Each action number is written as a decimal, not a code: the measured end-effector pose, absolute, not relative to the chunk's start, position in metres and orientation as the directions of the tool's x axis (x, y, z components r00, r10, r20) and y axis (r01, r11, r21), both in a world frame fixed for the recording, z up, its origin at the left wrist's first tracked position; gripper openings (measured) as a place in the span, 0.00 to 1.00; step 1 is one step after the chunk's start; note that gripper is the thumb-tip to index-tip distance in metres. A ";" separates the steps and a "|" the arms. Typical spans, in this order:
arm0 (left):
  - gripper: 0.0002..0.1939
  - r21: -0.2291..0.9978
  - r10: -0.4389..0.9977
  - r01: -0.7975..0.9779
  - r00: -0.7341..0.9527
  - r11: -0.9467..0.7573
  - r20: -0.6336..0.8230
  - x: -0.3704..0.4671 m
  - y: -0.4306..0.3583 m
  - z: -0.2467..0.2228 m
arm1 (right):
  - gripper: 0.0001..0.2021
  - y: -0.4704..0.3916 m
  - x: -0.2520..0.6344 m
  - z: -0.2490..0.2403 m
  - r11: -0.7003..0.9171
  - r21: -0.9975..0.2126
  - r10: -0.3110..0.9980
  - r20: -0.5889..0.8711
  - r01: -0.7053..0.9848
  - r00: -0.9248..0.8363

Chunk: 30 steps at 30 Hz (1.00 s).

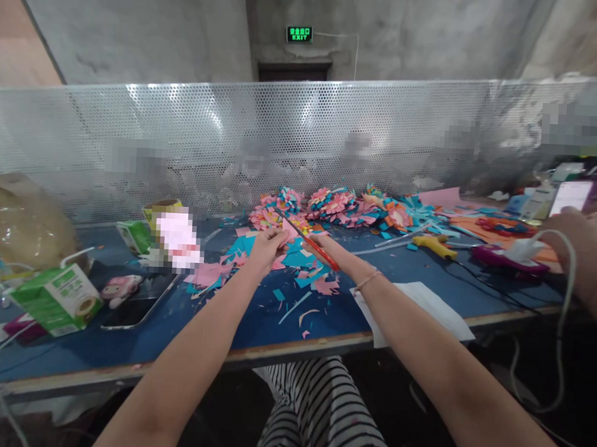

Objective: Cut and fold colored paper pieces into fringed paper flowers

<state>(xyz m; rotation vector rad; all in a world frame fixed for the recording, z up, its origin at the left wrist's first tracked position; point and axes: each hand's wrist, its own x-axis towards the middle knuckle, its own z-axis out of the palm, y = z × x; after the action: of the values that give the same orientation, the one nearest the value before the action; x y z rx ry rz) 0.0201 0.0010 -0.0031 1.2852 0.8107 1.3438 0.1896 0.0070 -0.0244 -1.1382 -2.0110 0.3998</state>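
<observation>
In the head view my left hand (268,247) pinches a piece of pink paper (289,230) above the middle of the table. My right hand (336,252) grips a pair of scissors with red handles (322,250); the dark blades point up and left, across the pink paper. Whether the blades are parted is too small to tell. Below and around my hands lie cut blue paper pieces (297,255) and pink paper scraps (210,272). Just behind them sits a pile of paper flowers (334,209) in pink, blue, yellow and orange.
A perforated metal screen (283,129) borders the blue table (258,321) at the back. To the left are a green drink carton (59,298), a phone (138,308) and a plastic bag (23,222). A yellow glue gun (435,246), white sheet (419,310) and another person's hand (573,231) are right.
</observation>
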 end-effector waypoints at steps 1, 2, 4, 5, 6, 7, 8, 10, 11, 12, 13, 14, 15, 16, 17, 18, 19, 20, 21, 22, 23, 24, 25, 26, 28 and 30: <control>0.14 0.949 0.964 -0.240 0.120 -0.203 0.236 0.020 0.001 -0.003 | 0.16 0.006 0.190 -0.022 0.518 -0.573 0.846 0.451 0.635 -0.283; 0.14 0.948 0.969 -0.250 0.098 -0.196 0.226 0.019 0.002 -0.003 | 0.16 0.006 0.191 -0.021 0.477 -0.554 0.865 0.433 0.682 -0.254; 0.13 0.944 0.975 -0.267 0.050 -0.195 0.216 0.018 0.003 -0.003 | 0.16 0.007 0.194 -0.021 0.383 -0.513 0.892 0.421 0.768 -0.164; 0.12 0.942 0.976 -0.269 0.028 -0.202 0.217 0.017 0.004 -0.003 | 0.16 0.009 0.195 -0.022 0.343 -0.492 0.896 0.426 0.801 -0.122; 0.11 0.941 0.975 -0.262 0.006 -0.212 0.221 0.016 0.005 -0.003 | 0.17 0.012 0.198 -0.024 0.306 -0.464 0.898 0.432 0.831 -0.089; 0.10 0.942 0.974 -0.250 -0.017 -0.223 0.226 0.015 0.006 -0.003 | 0.18 0.014 0.200 -0.027 0.268 -0.423 0.897 0.437 0.865 -0.064; 0.09 0.944 0.972 -0.234 -0.036 -0.233 0.231 0.014 0.007 -0.004 | 0.19 0.017 0.203 -0.030 0.231 -0.377 0.901 0.430 0.897 -0.052; 0.08 0.947 0.969 -0.207 -0.047 -0.246 0.241 0.013 0.008 -0.004 | 0.21 0.021 0.208 -0.036 0.163 -0.287 0.922 0.386 0.944 -0.042; 0.07 0.948 0.968 -0.200 -0.040 -0.250 0.247 0.013 0.009 -0.005 | 0.21 0.022 0.210 -0.039 0.145 -0.264 0.929 0.369 0.953 -0.039; 0.07 0.947 0.967 -0.197 -0.027 -0.254 0.254 0.013 0.009 -0.005 | 0.21 0.023 0.211 -0.040 0.129 -0.251 0.931 0.364 0.959 -0.030; 0.06 0.945 0.965 -0.197 -0.011 -0.260 0.263 0.013 0.009 -0.005 | 0.21 0.023 0.211 -0.041 0.121 -0.254 0.924 0.382 0.959 -0.016; 0.06 0.944 0.962 -0.196 0.004 -0.266 0.272 0.013 0.008 -0.005 | 0.19 0.023 0.211 -0.040 0.128 -0.274 0.907 0.421 0.953 -0.001; 0.06 0.943 0.960 -0.193 0.020 -0.270 0.279 0.014 0.007 -0.006 | 0.17 0.022 0.210 -0.038 0.161 -0.303 0.881 0.473 0.939 0.002; 0.06 0.944 0.958 -0.187 0.037 -0.273 0.285 0.015 0.007 -0.006 | 0.15 0.021 0.208 -0.036 0.225 -0.341 0.849 0.529 0.912 -0.012; 0.07 0.946 0.956 -0.178 0.060 -0.272 0.286 0.016 0.006 -0.006 | 0.12 0.019 0.206 -0.033 0.315 -0.388 0.813 0.582 0.866 -0.035; 0.08 0.949 0.955 -0.162 0.079 -0.269 0.284 0.016 0.005 -0.007 | 0.11 0.017 0.203 -0.030 0.430 -0.432 0.783 0.615 0.793 -0.090; 0.09 0.954 0.955 -0.138 0.094 -0.266 0.280 0.017 0.005 -0.007 | 0.11 0.015 0.200 -0.027 0.517 -0.491 0.771 0.623 0.701 -0.132; 0.11 0.958 0.956 -0.108 0.100 -0.266 0.276 0.017 0.005 -0.008 | 0.12 0.013 0.196 -0.024 0.565 -0.558 0.773 0.616 0.608 -0.154; 0.13 0.960 0.956 -0.075 0.096 -0.270 0.276 0.017 0.005 -0.009 | 0.12 0.011 0.194 -0.023 0.604 -0.597 0.769 0.609 0.529 -0.191; 0.15 0.960 0.956 -0.041 0.087 -0.278 0.280 0.017 0.006 -0.010 | 0.12 0.010 0.191 -0.021 0.628 -0.623 0.767 0.597 0.466 -0.235; 0.16 0.957 0.954 -0.012 0.082 -0.289 0.289 0.017 0.006 -0.010 | 0.12 0.008 0.189 -0.021 0.636 -0.648 0.769 0.578 0.420 -0.272; 0.17 0.954 0.950 0.007 0.083 -0.301 0.300 0.017 0.006 -0.011 | 0.12 0.007 0.188 -0.021 0.636 -0.668 0.772 0.560 0.386 -0.302; 0.17 0.950 0.946 0.015 0.093 -0.312 0.309 0.017 0.006 -0.011 | 0.12 0.007 0.187 -0.021 0.628 -0.689 0.778 0.542 0.361 -0.318; 0.17 0.947 0.943 0.013 0.103 -0.321 0.318 0.017 0.005 -0.011 | 0.13 0.006 0.186 -0.022 0.615 -0.712 0.787 0.527 0.339 -0.322; 0.17 0.946 0.940 -0.001 0.119 -0.323 0.321 0.018 0.003 -0.011 | 0.12 0.005 0.185 -0.022 0.585 -0.762 0.805 0.504 0.278 -0.313; 0.17 0.950 0.941 -0.010 0.130 -0.313 0.312 0.019 0.001 -0.010 | 0.11 0.004 0.184 -0.021 0.557 -0.803 0.818 0.487 0.213 -0.306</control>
<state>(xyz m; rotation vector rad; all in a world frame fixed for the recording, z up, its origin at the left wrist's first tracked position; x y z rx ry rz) 0.0194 0.0009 -0.0104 1.5058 0.9506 1.3312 0.1842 0.0036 -0.0211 -0.8483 -1.8153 0.7771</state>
